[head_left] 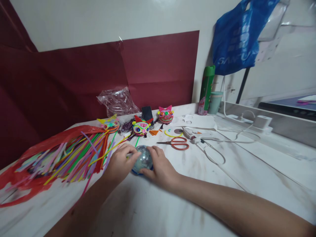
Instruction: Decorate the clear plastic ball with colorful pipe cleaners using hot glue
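Note:
A clear, shiny dome (144,160) with a dark blue rim sits on the white table between my hands. My right hand (161,168) is curved round its right side, fingers at the back and thumb at the front. On the left, my left hand (122,162) has its thumb and curled fingers against the dome; part of that grip is hidden. Just beyond are orange-handled scissors (179,143) and a decorated animal head (141,127) with red ears. Another head (165,115), pink, stands farther back, and a yellow-eared one (110,124) lies to the left.
Colourful pipe cleaners (74,161) spread over a red plastic bag (17,194) at left. A white glue gun (198,140) with its cord lies at right. Behind are a phone (147,115), clear plastic wrap (118,101), a green spray can (206,90) and a cup (215,102).

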### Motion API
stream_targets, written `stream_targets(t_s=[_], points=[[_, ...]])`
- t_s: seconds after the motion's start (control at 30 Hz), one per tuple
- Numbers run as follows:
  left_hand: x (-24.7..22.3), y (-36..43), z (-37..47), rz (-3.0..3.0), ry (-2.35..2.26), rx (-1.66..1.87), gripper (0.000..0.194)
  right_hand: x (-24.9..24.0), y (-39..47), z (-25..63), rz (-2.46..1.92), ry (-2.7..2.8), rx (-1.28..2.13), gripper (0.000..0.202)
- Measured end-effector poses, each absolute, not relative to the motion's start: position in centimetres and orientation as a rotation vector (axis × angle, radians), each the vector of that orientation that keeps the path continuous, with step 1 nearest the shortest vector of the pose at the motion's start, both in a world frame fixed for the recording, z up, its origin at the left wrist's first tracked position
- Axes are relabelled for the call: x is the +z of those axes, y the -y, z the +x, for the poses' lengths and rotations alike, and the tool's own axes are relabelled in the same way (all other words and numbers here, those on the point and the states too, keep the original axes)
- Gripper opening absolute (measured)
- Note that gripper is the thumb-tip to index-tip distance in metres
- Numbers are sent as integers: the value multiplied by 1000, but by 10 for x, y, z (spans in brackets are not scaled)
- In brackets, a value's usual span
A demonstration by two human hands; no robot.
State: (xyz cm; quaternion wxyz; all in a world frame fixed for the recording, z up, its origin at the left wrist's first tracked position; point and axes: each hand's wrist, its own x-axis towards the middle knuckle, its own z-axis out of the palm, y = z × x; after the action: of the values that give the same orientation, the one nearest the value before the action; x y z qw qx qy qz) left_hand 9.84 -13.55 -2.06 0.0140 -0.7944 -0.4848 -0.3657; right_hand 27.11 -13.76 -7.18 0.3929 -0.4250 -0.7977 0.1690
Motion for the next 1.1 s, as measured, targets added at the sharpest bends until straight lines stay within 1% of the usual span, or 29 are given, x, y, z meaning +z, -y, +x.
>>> stream_targets(t_s=[0.1, 0.27, 0.4, 0.57, 0.67, 0.73, 0.83, 0.9, 0.97, 1.03, 1.1], points=[[-28, 137, 101, -2409, 1392, -1141, 10, -73, 136, 271, -1071, 2015, 425, 73], [-38, 136, 106, -2294, 1357, -1187, 16, -74, 137, 272, -1066, 2023, 417, 74], [-43, 129, 110, -2203, 1437, -1331, 13, -76, 137, 271, -1074, 2015, 407, 76], [-41, 126, 112, -2138, 1684, -1556, 10, -76, 137, 269, -1094, 2002, 418, 76], [-35, 123, 108, -2042, 1847, -1825, 13, -77, 139, 270, -1061, 2021, 442, 75], [-33, 117, 100, -2033, 1927, -1925, 16, -78, 138, 270, -1039, 2024, 459, 74], [-37, 98, 80, -2003, 2142, -1927, 20, -79, 135, 272, -1017, 2011, 469, 71], [-41, 85, 65, -1970, 2199, -1919, 16, -80, 133, 273, -997, 2011, 469, 71], [-45, 78, 55, -1951, 2230, -1893, 17, -81, 131, 273, -991, 2010, 475, 72], [-46, 80, 53, -1946, 2215, -1891, 23, -81, 129, 274, -1000, 2004, 484, 72], [-44, 89, 60, -2036, 2138, -1887, 34, -82, 127, 274, -998, 1997, 489, 72]])
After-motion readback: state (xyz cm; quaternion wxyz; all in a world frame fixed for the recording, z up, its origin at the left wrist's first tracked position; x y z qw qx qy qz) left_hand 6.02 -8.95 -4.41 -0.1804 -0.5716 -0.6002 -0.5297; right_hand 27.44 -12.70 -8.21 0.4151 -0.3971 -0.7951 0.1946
